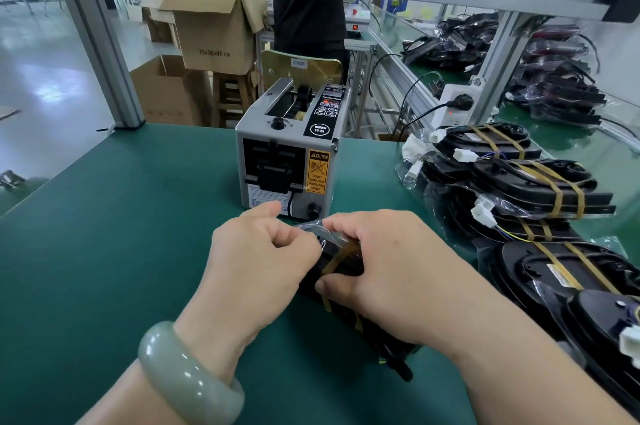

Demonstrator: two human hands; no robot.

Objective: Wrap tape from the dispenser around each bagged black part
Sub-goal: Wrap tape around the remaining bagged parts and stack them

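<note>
A bagged black part (341, 267) lies on the green table mat (121, 234) just in front of the grey tape dispenser (291, 150). A strip of amber tape (337, 260) runs across the part between my hands. My left hand (263, 261) grips the part's left side with curled fingers. My right hand (384, 261) holds the right side, its fingers curled over the top and its thumb pressing on the tape. Most of the part is hidden under my hands.
A pile of taped bagged parts (540, 196) with white connectors lies along the right. More bagged parts (554, 78) are heaped at the back right. Cardboard boxes (211, 39) and a person in black stand behind the table. A power strip (453, 105) sits right of the dispenser.
</note>
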